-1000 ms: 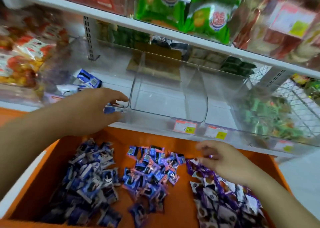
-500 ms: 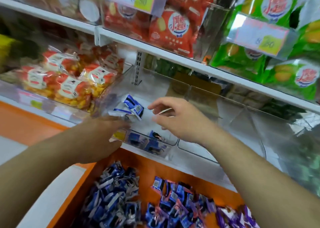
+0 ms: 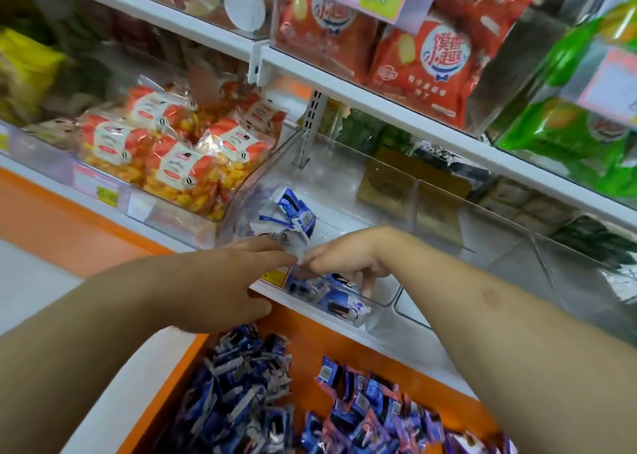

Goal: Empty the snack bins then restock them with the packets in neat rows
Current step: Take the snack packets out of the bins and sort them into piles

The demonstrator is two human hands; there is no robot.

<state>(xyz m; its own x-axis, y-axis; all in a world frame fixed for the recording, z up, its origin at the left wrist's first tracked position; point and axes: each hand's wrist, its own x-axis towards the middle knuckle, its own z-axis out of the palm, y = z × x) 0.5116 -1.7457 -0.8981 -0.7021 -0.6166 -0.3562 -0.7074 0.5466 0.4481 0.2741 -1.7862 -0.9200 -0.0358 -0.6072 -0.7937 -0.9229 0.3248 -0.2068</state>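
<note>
The clear snack bin (image 3: 382, 303) sits on the lower shelf. It holds a few blue-and-white packets (image 3: 297, 216) at its back left and a short row of blue packets (image 3: 339, 298) against its front wall. My left hand (image 3: 238, 281) lies with straight fingers on the bin's front rim. My right hand (image 3: 344, 260) reaches into the bin from the right, its fingers curled down on a packet in the front row. The two hands' fingertips meet at the rim. Below, an orange tray (image 3: 386, 353) holds a dark blue pile (image 3: 241, 402) and a blue-pink pile (image 3: 365, 415).
A second clear bin (image 3: 458, 246) stands to the right with nothing visible inside. Bags of orange-yellow snacks (image 3: 172, 164) fill the bin on the left. The upper shelf (image 3: 362, 102) with red bags (image 3: 424, 57) and green bags (image 3: 565, 139) overhangs the bins.
My view swung left and closer to the bin. My right hand came up from the tray's purple pile and dropped into the bin's front. My left hand stretched its fingers onto the rim.
</note>
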